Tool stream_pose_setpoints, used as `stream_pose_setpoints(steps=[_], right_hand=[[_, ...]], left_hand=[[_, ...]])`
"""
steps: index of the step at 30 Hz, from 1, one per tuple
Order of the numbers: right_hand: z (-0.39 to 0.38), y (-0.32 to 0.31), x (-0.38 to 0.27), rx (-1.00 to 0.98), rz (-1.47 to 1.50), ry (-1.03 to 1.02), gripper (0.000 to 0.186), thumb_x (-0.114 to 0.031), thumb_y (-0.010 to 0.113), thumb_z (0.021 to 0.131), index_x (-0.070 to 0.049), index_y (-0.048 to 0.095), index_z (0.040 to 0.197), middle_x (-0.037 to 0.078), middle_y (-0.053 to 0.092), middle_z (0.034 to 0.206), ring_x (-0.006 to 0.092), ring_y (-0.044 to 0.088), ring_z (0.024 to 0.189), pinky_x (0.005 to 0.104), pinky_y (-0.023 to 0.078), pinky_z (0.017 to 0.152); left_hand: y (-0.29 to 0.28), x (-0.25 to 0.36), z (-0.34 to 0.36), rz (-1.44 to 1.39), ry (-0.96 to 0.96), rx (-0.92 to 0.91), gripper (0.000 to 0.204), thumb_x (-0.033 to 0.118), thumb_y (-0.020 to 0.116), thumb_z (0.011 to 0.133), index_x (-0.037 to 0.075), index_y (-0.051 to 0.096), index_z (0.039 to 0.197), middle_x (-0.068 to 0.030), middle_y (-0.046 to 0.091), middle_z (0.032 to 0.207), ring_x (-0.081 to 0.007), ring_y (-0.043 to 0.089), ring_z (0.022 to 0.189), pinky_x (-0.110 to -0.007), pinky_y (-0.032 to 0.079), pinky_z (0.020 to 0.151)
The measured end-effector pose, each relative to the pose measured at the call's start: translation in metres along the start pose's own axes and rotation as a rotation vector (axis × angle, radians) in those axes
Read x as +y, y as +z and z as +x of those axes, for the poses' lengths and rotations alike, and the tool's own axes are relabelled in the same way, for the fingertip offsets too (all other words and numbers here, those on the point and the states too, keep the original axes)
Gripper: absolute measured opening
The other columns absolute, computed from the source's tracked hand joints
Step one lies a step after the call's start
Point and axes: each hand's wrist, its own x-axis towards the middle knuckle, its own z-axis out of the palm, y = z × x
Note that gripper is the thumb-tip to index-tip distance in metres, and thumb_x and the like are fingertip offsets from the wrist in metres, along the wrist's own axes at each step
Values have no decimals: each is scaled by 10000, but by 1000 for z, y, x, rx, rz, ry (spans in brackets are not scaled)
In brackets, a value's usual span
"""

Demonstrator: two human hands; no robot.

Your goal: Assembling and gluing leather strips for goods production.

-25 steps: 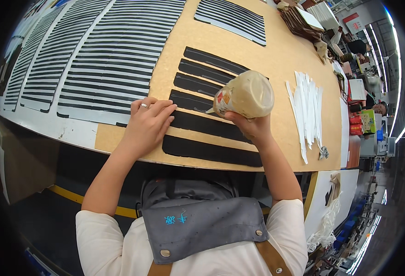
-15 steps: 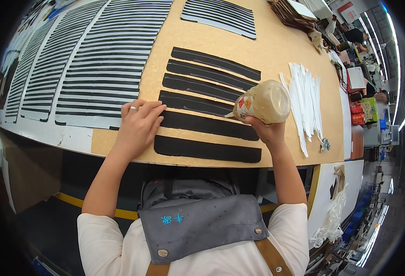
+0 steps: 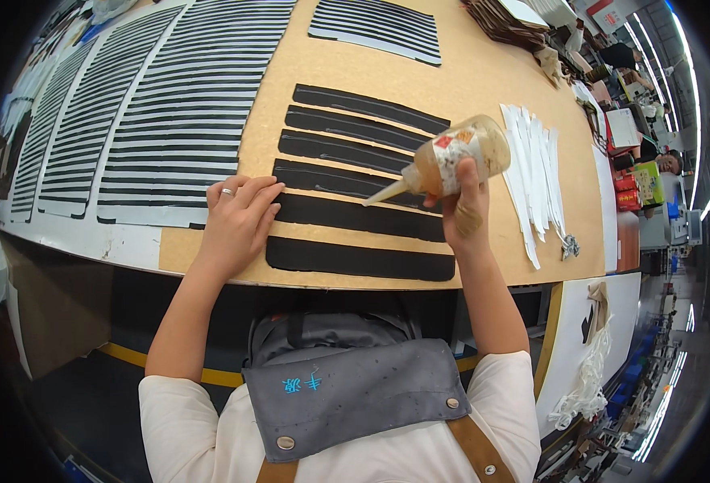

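Note:
My right hand (image 3: 466, 208) is wrapped round a squeeze glue bottle (image 3: 484, 145), cloudy and yellowish with a label, tilted with its nozzle (image 3: 383, 193) pointing down and left. The nozzle tip is over the second-nearest black strip (image 3: 363, 219); I cannot tell if it touches. Several black strips lie in a row, and the farther ones, such as this strip (image 3: 371, 126), carry thin shiny lines along their length. My left hand (image 3: 240, 213) lies open, fingers extended together, fingertips at the left end of the second-nearest strip. The nearest strip (image 3: 359, 259) looks plain.
Sheets of black and white stripes (image 3: 186, 121) cover the left of the tan tabletop (image 3: 467, 64), with a smaller striped sheet (image 3: 375, 28) at the far side. Long white strips (image 3: 532, 177) lie to the right. Brown stacked pieces (image 3: 504, 24) sit at the far right.
The bottle has swung so its nozzle points farther left, the tip shifting left along the strips. My right wrist has turned. My left hand stays nearly in place.

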Motion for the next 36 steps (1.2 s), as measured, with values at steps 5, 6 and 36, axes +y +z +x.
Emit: stream_pose_setpoints(steps=[5, 6, 36], right_hand=[[8, 55, 13, -131, 86, 22, 579, -391, 717, 862, -22, 473, 1235, 89, 632, 1056, 163, 662, 888, 250, 556, 525], [9, 63, 17, -186, 50, 9, 572, -359, 722, 864, -30, 458, 1251, 95, 625, 1061, 161, 660, 889, 250, 562, 529], [-20, -6, 6, -253, -607, -132, 814, -202, 926, 622, -19, 451, 1257, 94, 556, 1189, 207, 570, 1091, 350, 465, 952]], left_hand=[[-8, 1, -18, -78, -2, 28, 224, 123, 653, 848, 85, 661, 1069, -17, 637, 1082, -214, 554, 1029, -380, 330, 922], [-11, 3, -22, -97, -3, 25, 218, 119, 651, 849, 81, 664, 1063, -23, 643, 1069, -223, 558, 1026, -381, 331, 916], [-12, 11, -37, -82, -36, -48, 234, 159, 626, 880, 77, 652, 1097, -27, 643, 1131, -223, 555, 1047, -378, 327, 945]])
